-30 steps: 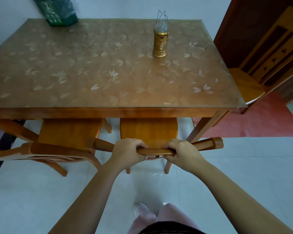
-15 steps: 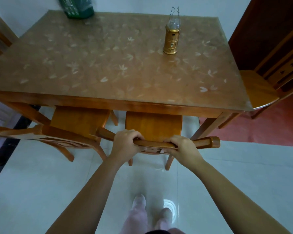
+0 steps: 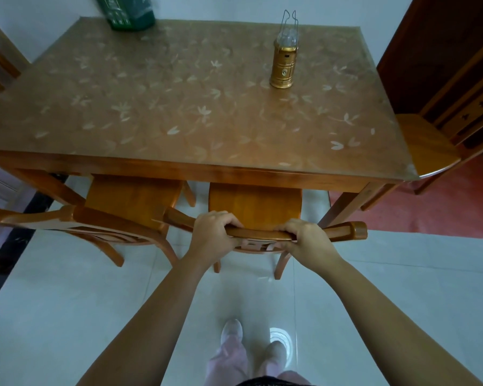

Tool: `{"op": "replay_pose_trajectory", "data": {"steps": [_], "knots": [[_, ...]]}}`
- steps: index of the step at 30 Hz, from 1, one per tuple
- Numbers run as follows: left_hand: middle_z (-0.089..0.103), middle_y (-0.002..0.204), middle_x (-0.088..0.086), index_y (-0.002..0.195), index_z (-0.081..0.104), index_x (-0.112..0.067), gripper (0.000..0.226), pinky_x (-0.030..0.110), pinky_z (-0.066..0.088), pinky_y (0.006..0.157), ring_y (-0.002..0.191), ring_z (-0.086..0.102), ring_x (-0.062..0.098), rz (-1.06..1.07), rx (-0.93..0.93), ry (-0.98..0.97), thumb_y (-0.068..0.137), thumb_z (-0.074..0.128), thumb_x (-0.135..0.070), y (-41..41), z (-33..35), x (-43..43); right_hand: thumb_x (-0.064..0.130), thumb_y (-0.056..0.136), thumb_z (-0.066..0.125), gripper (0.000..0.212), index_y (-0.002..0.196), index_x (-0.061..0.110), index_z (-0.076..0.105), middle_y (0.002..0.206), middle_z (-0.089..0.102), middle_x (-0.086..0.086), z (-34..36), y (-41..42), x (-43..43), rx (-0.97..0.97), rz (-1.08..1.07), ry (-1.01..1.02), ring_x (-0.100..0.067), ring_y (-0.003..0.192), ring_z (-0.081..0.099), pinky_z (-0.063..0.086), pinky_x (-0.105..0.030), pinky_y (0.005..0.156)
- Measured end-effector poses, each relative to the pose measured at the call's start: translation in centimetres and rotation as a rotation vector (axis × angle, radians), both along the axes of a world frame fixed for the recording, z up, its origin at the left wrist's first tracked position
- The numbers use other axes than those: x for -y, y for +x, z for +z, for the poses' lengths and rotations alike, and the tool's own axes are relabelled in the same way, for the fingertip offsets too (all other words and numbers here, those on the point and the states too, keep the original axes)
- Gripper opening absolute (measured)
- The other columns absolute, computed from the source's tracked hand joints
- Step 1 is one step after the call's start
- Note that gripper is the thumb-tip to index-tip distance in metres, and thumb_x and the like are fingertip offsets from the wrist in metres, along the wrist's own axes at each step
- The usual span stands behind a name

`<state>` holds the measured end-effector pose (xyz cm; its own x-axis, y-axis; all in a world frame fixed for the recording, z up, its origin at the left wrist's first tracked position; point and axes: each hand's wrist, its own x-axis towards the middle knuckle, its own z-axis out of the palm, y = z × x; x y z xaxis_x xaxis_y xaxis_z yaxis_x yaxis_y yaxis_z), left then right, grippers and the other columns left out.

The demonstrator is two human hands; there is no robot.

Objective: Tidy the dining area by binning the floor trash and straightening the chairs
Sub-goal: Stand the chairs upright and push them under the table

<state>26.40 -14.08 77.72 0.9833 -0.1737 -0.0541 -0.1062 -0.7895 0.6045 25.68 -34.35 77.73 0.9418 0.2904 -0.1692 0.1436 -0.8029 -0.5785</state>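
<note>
The chair [image 3: 265,235] and table [image 3: 179,169] were glossy varnished wood. A smooth, slightly sheened clear plastic cover [image 3: 179,107] with a pale leaf print lay over the tabletop. The lantern [image 3: 283,65] looked like shiny gold plastic with thin wire handles. The floor [image 3: 374,288] was glossy pale tile.

Bare forearms, no sleeves; pale pink trousers [image 3: 229,363], light-coloured shoes [image 3: 232,330], dark waistband.

Leaf-patterned brown table [image 3: 179,112], gold lantern [image 3: 283,62], orange-brown chair [image 3: 254,201]
</note>
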Motion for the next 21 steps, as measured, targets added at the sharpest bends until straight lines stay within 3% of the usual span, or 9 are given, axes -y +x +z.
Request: {"op": "replay_pose_trajectory", "data": {"steps": [8,12,16,21], "knots": [[0.06,0.104,-0.002,0.106,0.062,-0.019,0.031,0.034,0.042,0.09,0.099,0.051,0.016,-0.08,-0.054,0.095,0.082,0.064,-0.039,-0.7,0.9,0.7,0.022,0.085,0.06,0.029,0.113,0.015,0.062,0.103,0.064,-0.004,0.0,-1.3,-1.1,0.1,-0.056,-0.082,-0.021,0.095,0.057,0.045,-0.039,0.091],[0.061,0.106,0.003,0.105,0.063,-0.013,0.027,0.025,0.035,0.086,0.102,0.05,0.018,-0.006,0.103,0.07,0.087,0.057,-0.033,-1.7,1.2,1.1,0.032,0.086,0.057,0.033,0.116,0.018,0.059,0.11,0.062,0.0,0.4,-1.9,-1.6,0.173,-0.113,-0.126,-0.019,0.104,0.054,0.036,-0.042,0.101],[0.065,0.101,0.008,0.098,0.066,-0.01,0.021,0.036,0.042,0.084,0.098,0.057,0.027,0.006,0.286,0.098,0.084,0.061,-0.025,-1.9,1.8,1.2,0.032,0.089,0.053,0.035,0.121,0.016,0.057,0.121,0.059,-0.001,1.9,-1.8,-2.4,0.277,-0.189,-0.192,-0.021,0.116,0.049,0.022,-0.042,0.108],[0.069,0.101,0.007,0.098,0.069,-0.011,0.029,0.042,0.048,0.084,0.098,0.063,0.028,-0.061,0.431,0.152,0.078,0.057,-0.03,-1.0,3.1,1.7,0.035,0.085,0.041,0.041,0.109,0.011,0.064,0.11,0.066,-0.007,3.3,-2.1,-2.8,0.446,-0.329,-0.228,-0.028,0.105,0.059,0.036,-0.055,0.098]]}}
